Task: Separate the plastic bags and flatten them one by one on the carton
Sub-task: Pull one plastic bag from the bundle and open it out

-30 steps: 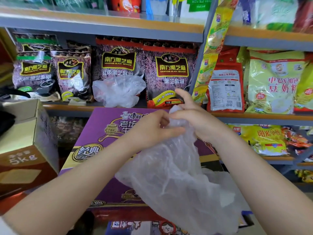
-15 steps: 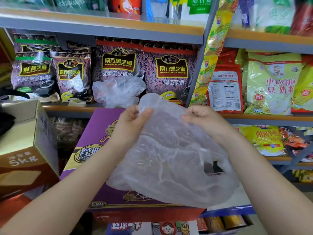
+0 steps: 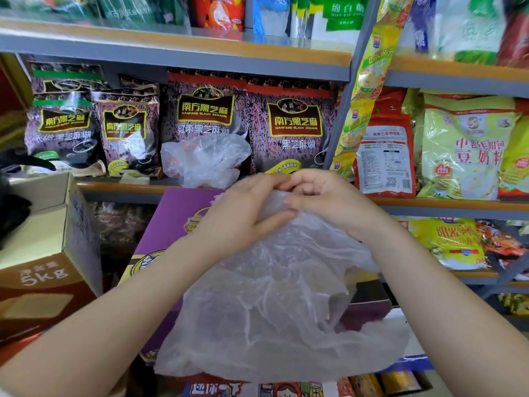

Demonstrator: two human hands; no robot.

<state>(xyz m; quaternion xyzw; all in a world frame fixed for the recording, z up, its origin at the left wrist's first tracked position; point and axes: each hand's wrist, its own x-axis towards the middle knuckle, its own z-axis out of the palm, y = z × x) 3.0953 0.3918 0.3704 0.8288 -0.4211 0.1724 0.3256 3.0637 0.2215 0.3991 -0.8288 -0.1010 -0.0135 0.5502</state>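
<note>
Both hands — left hand [image 3: 243, 216], right hand [image 3: 323, 199] — pinch the plastic bag [image 3: 269, 305] above the purple carton [image 3: 177, 213]; a crumpled bag [image 3: 204, 161] sits behind it.

Grey metal shelves [image 3: 177, 57] with orange edging fill the upper frame. On the middle shelf at left and centre stand purple-and-black sesame paste packets [image 3: 289, 127], side by side. To the right, past a slanted upright hung with a strip of yellow sachets [image 3: 363, 90], sit a red packet [image 3: 385, 156] and a yellow-green soy milk powder bag [image 3: 463, 150]. At the left edge, an open brown cardboard box marked 5kg [image 3: 45, 270] stands. More yellow snack packets [image 3: 452, 242] lie on the lower right shelf.
</note>
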